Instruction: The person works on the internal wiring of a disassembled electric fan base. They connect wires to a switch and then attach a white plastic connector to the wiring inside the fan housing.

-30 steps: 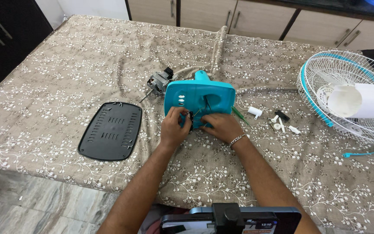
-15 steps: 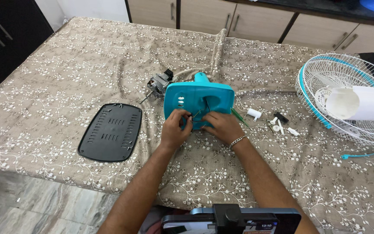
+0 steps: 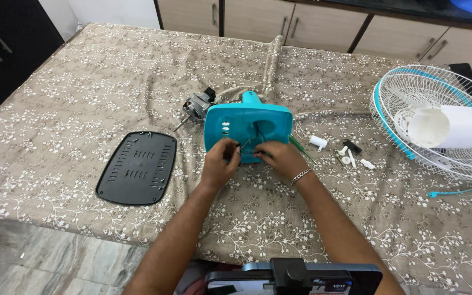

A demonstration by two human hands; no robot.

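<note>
As seen from the head camera, a turquoise plastic fan housing [image 3: 248, 130] stands on a table draped in a beige cloth with a white floral print [image 3: 83, 87], its open cavity turned toward the person. The left hand [image 3: 220, 161] is at the lower left edge of the housing, fingers curled in around something small and dark there (what exactly it pinches cannot be told). The right hand [image 3: 281, 159], wearing a silver chain bracelet [image 3: 300, 176] at the wrist, lies against the lower right edge, fingers bent toward the thin wires [image 3: 257, 136] that hang in the cavity; whether it grips them cannot be told. The housing thus sits directly beyond both hands, touching them.

Just behind the housing at its left lies a grey metal motor with a shaft [image 3: 195, 105]. A flat black plastic cover with vent slots [image 3: 137, 167] lies well to the left. To the right are small white and black loose parts [image 3: 348, 155], and farther right a white wire fan guard [image 3: 438, 123] holding a white plastic blade piece [image 3: 449, 127].
</note>
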